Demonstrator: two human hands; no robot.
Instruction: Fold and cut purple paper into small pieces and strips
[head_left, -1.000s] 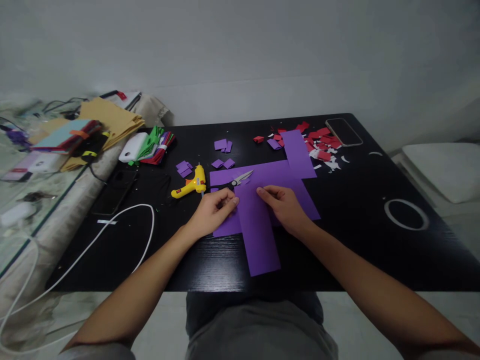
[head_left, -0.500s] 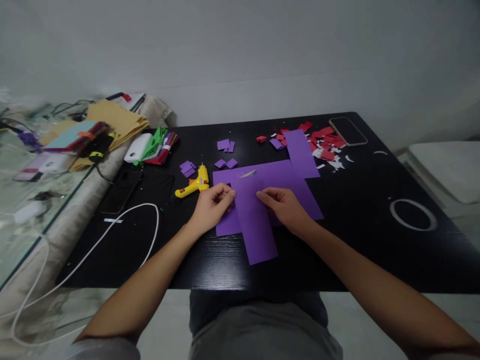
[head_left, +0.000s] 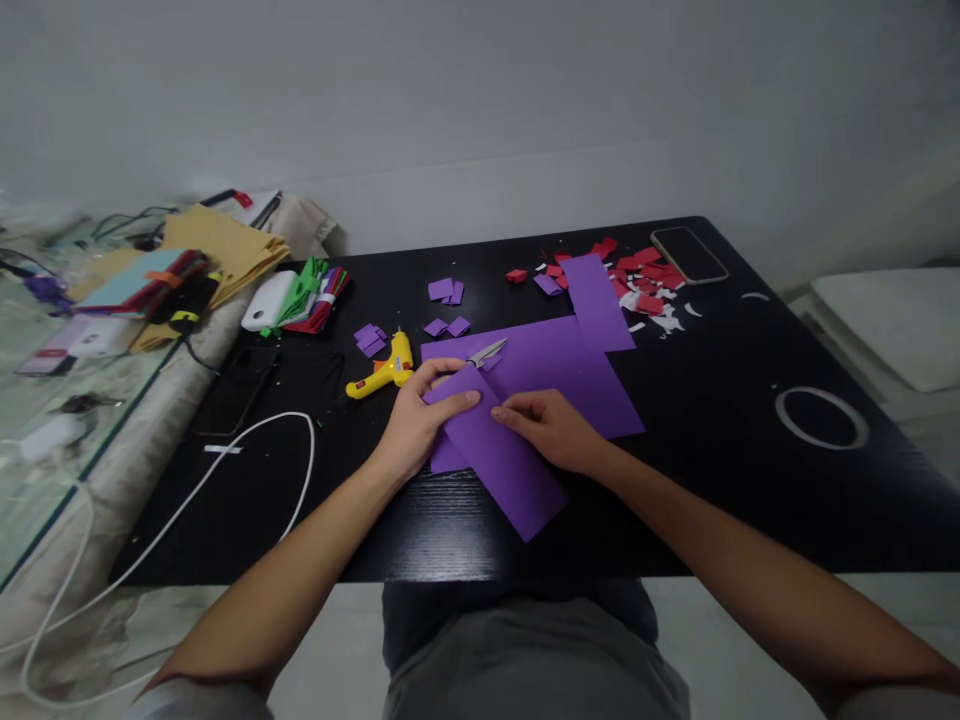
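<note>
View from my head camera: 2 bare hands at work over a black table. The subject of the work, a purple paper strip, lies aslant between the hands, its far end to the left and its near end toward the wearer, past the large sheet's near edge. I cannot tell whether the near end touches the table. The left hand has its grip pinching the strip's far left part, thumb on top and fingers behind. The right hand has its grip pinching the strip's right edge between thumb and curled forefinger. Beneath, I note a large purple sheet; on it, scissors show their blades just beyond the left hand, which hides the handles from me. A 2nd purple strip overlaps the sheet's far right part. To the left of the sheet lies a yellow glue gun; beyond it are 3 groups of small purple pieces. At far right I see red and white scraps, beside a phone, and, nearer, a white ring.
</note>
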